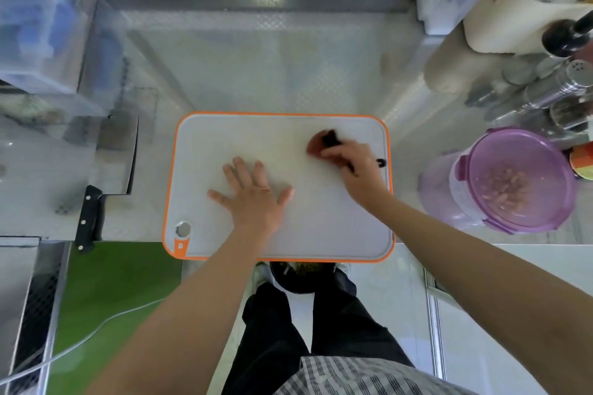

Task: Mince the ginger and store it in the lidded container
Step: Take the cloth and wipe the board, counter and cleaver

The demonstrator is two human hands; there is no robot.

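Note:
A white cutting board (pixel 288 234) with an orange rim lies on the steel counter in front of me. My left hand (pixel 253 199) presses flat on the board, fingers spread. My right hand (pixel 356 167) grips the black handle of a blurred reddish-brown tool (pixel 317 143), whose head is on the board's far right part. A round purple lidded container (pixel 481 170) stands right of the board. Pale minced ginger (pixel 507 184) shows through its translucent lid.
A cleaver (pixel 112 157) with a black handle lies on the counter left of the board. Clear plastic bins (pixel 41 26) stand at the far left. Metal shakers (pixel 558 90) and bottles crowd the far right. The board's near edge overhangs the counter.

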